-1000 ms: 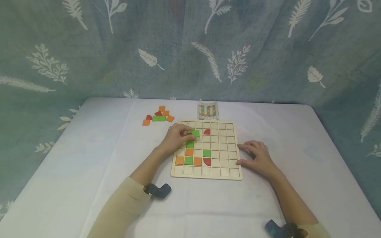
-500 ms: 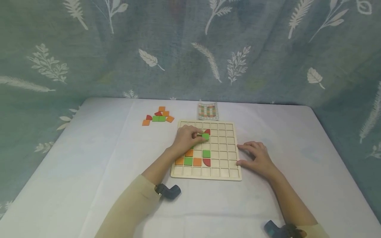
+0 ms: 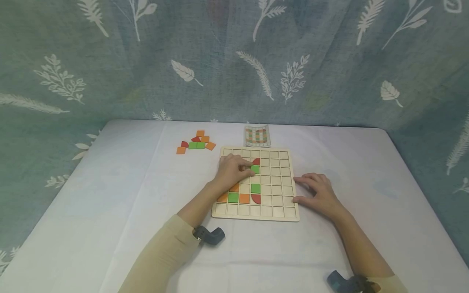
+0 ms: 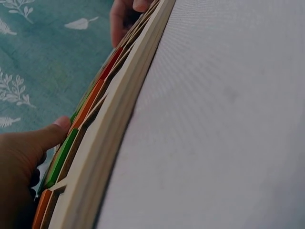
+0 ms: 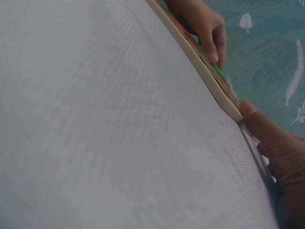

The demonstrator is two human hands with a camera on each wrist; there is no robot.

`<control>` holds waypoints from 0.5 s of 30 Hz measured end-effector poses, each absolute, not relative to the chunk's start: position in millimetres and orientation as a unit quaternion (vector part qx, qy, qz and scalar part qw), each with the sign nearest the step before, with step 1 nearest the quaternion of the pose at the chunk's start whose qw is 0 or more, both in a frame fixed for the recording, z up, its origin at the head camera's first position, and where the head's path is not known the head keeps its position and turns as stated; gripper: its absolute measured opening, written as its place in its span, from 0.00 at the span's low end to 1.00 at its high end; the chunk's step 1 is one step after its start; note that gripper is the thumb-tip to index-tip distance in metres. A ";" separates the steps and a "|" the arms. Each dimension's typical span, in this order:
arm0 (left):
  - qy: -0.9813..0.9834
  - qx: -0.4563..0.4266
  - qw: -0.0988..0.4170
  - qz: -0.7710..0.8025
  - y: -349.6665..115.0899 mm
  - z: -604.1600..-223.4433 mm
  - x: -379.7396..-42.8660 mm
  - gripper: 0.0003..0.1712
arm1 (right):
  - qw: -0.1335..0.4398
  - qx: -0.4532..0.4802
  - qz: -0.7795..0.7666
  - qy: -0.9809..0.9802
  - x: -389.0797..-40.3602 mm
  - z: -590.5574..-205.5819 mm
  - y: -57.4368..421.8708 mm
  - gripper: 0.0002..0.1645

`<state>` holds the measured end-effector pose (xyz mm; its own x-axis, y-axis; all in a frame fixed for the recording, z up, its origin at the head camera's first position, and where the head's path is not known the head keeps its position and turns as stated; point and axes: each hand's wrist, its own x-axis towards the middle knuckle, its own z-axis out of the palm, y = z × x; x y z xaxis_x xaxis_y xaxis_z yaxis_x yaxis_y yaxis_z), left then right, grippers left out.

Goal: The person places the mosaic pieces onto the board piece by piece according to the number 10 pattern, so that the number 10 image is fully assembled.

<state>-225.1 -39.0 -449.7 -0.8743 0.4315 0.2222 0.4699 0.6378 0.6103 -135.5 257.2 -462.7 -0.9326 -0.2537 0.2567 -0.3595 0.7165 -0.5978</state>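
In the head view my left hand (image 3: 232,170) lies over the left part of the wooden grid board (image 3: 277,213). Its thumb and index finger pinch a green square tile (image 3: 256,169), which sits right below a red quarter-circle tile (image 3: 256,161). Lower down, another green tile (image 3: 255,188) and a second red quarter-circle (image 3: 256,199) lie in the same column. My right hand (image 3: 318,193) rests against the board's right edge with thumb and fingers spread apart. In the right wrist view its thumb (image 5: 257,121) is at the board's corner. Some tiles are covered by my left hand.
Several loose orange, green and red tiles (image 3: 196,145) lie on the white cloth (image 3: 146,171) left of the board's far corner. A small pattern card (image 3: 257,136) lies just behind the board. A leaf-printed curtain (image 3: 227,61) hangs behind the table.
My left hand has carried the green tile rightward across the board and down to the spot under the upper red quarter-circle. My right hand has stayed at the board's edge.
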 end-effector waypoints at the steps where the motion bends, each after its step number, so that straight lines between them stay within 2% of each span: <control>1: -0.904 -0.251 0.030 -0.344 -38.8 -449.8 -224.8 0.19 | 0.078 0.166 0.339 -0.923 -135.4 -462.2 257.3 0.37; 15: -0.909 -0.250 0.031 -0.333 -39.5 -444.5 -220.8 0.18 | 0.068 0.158 0.338 -0.925 -134.4 -461.2 257.0 0.38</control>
<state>-220.8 -39.5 -444.5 -0.8734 0.4330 0.2230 0.4747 0.6541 0.5889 -134.4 257.0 -461.2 -0.9409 -0.2464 0.2324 -0.3382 0.7214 -0.6044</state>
